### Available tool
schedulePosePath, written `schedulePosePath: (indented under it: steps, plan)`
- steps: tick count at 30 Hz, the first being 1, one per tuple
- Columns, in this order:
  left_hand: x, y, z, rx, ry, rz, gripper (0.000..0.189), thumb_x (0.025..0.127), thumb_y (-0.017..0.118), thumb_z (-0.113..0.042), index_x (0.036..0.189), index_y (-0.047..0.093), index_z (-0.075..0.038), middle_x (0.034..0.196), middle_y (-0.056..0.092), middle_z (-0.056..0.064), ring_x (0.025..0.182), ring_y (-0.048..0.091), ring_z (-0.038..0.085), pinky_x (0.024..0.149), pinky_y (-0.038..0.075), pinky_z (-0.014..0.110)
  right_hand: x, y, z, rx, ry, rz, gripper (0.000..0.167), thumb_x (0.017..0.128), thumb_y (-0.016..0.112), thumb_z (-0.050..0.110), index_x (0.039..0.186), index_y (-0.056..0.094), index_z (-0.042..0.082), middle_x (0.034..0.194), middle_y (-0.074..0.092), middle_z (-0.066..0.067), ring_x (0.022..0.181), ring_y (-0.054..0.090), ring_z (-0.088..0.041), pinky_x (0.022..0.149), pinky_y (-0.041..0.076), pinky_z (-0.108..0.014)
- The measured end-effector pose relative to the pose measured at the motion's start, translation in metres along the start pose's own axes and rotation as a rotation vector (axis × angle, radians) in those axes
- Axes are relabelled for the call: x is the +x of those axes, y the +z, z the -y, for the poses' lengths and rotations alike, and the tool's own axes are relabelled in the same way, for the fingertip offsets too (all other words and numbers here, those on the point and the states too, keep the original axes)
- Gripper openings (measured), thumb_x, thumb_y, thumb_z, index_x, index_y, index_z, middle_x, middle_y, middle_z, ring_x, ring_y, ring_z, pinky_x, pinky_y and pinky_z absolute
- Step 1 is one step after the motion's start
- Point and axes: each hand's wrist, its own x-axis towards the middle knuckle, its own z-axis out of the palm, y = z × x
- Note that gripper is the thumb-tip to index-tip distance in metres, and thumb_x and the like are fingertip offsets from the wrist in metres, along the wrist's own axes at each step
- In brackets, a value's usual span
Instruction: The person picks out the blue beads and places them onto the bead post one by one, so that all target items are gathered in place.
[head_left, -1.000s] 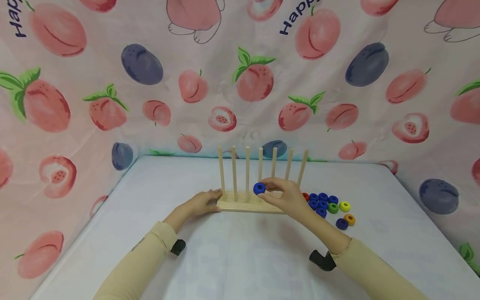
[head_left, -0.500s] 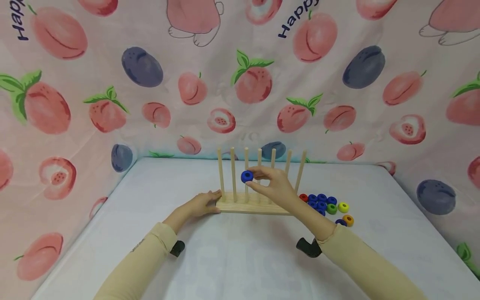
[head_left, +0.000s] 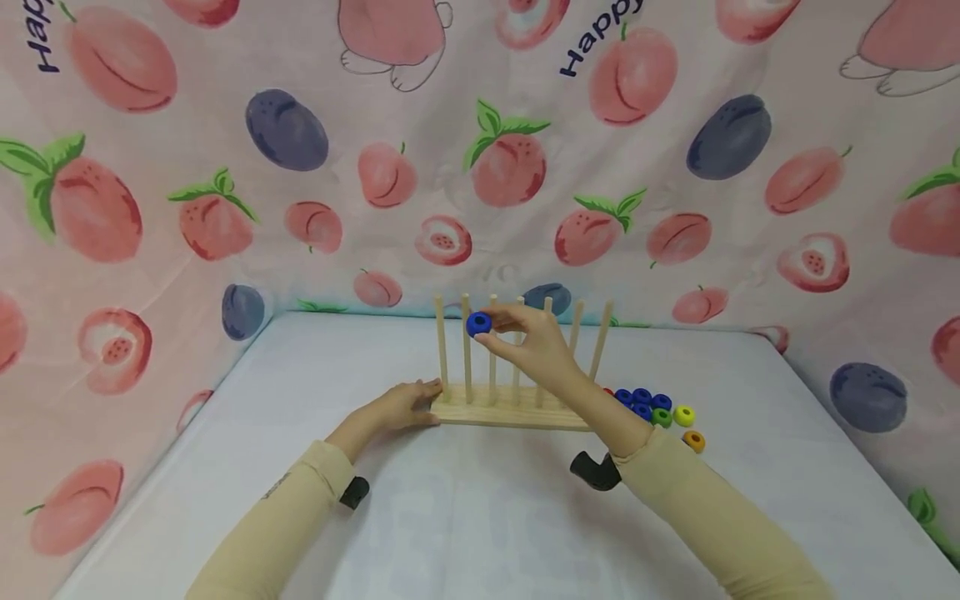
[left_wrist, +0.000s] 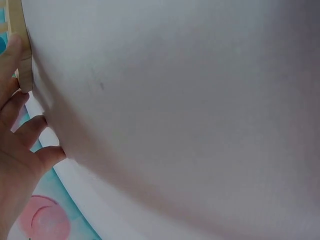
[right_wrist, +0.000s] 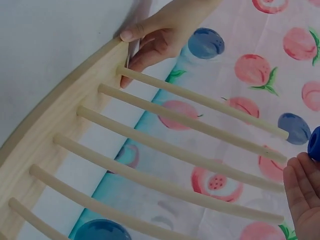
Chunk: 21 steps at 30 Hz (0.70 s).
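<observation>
A blue ring-shaped bead (head_left: 472, 326) is pinched between the thumb and fingers of my right hand (head_left: 534, 343), its hole facing the head camera. The bead is held near the upper part of the left-hand pegs, apart from the wooden base (head_left: 510, 413). That base carries a row of several upright pegs (right_wrist: 170, 146), all bare where they show. My left hand (head_left: 397, 406) grips the base's left end, thumb at the front edge and fingers toward the back. In the right wrist view only the edge of the bead (right_wrist: 314, 145) shows.
Several loose beads lie right of the base: blue beads (head_left: 641, 397), a green bead (head_left: 660, 418), a yellow bead (head_left: 684, 416), an orange bead (head_left: 693, 442) and a partly hidden red one. A white cloth (head_left: 450, 517) covers the table; fruit-print fabric (head_left: 480, 208) hangs behind.
My right hand has carried the blue bead leftward and upward, from beside the middle pegs to near the tops of the left ones. The left hand keeps its place on the base.
</observation>
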Motion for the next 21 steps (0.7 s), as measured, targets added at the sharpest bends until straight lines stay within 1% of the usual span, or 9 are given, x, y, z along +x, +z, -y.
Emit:
schedulePosePath:
  steps: [4,7,10,15,21]
  plan:
    - [-0.003,-0.003,-0.001,0.000,0.005,0.006,0.063,0.088,0.065,-0.028,0.140,0.041,0.000,0.149,0.034,0.015,0.137,0.029,0.045,0.113,0.022,0.058,0.010,0.000,0.001,-0.010,-0.036,-0.027,0.033,0.082,0.072,0.009,0.112,0.065,-0.003,0.099,0.071,-0.018,0.091,0.069,-0.027,0.084,0.057,-0.037]
    - [-0.002,-0.002,-0.001,-0.013,0.004,0.005,0.063,0.088,0.065,-0.027,0.140,0.041,0.000,0.149,0.035,0.015,0.137,0.029,0.044,0.114,0.022,0.057,0.017,-0.001,0.001,-0.016,-0.051,-0.049,0.033,0.082,0.072,0.009,0.112,0.065,-0.004,0.099,0.071,-0.018,0.090,0.069,-0.027,0.083,0.057,-0.039]
    - [-0.001,-0.001,-0.002,-0.019,0.002,0.003,0.063,0.088,0.066,-0.027,0.140,0.042,0.000,0.149,0.036,0.015,0.137,0.030,0.045,0.113,0.023,0.057,0.020,-0.003,0.003,-0.027,-0.040,-0.072,0.033,0.083,0.072,0.010,0.112,0.065,-0.004,0.100,0.071,-0.017,0.090,0.068,-0.026,0.084,0.056,-0.039]
    - [-0.001,-0.001,-0.002,-0.040,-0.029,-0.006,0.064,0.086,0.069,-0.026,0.139,0.043,-0.002,0.147,0.040,0.015,0.136,0.031,0.045,0.113,0.024,0.057,0.026,-0.001,0.006,-0.084,-0.024,-0.097,0.034,0.084,0.071,0.013,0.112,0.065,-0.003,0.104,0.070,-0.016,0.094,0.068,-0.025,0.087,0.055,-0.036]
    - [-0.001,-0.005,-0.004,-0.035,-0.023,-0.007,0.063,0.085,0.070,-0.025,0.138,0.046,-0.001,0.147,0.040,0.014,0.136,0.031,0.045,0.113,0.025,0.056,0.035,0.001,0.005,-0.123,-0.003,-0.083,0.035,0.084,0.071,0.015,0.114,0.064,-0.001,0.106,0.070,-0.015,0.100,0.066,-0.027,0.091,0.053,-0.040]
